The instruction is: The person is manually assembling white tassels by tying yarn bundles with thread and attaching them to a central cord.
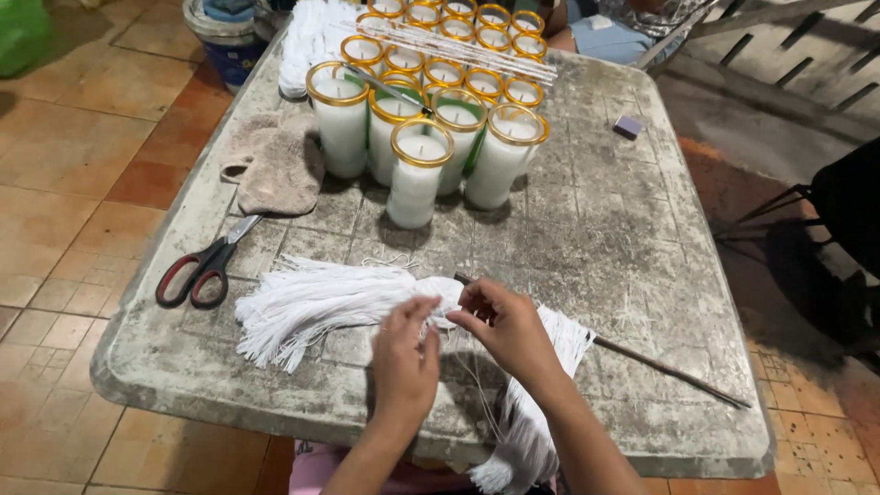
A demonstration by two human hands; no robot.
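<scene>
A thick bundle of white strings lies across the near part of a worn grey table and drapes over its front edge. My left hand rests on the bundle's middle, its fingers pinching strands. My right hand is just to the right, fingertips gripping strands near the left hand. A thin dark rod lies under the bundle and runs out to the right.
Several tall glass candles with gold rims stand at the table's middle and back. Red-and-black scissors and a beige cloth lie at left. A small purple block sits at right. A bucket stands on the tiled floor.
</scene>
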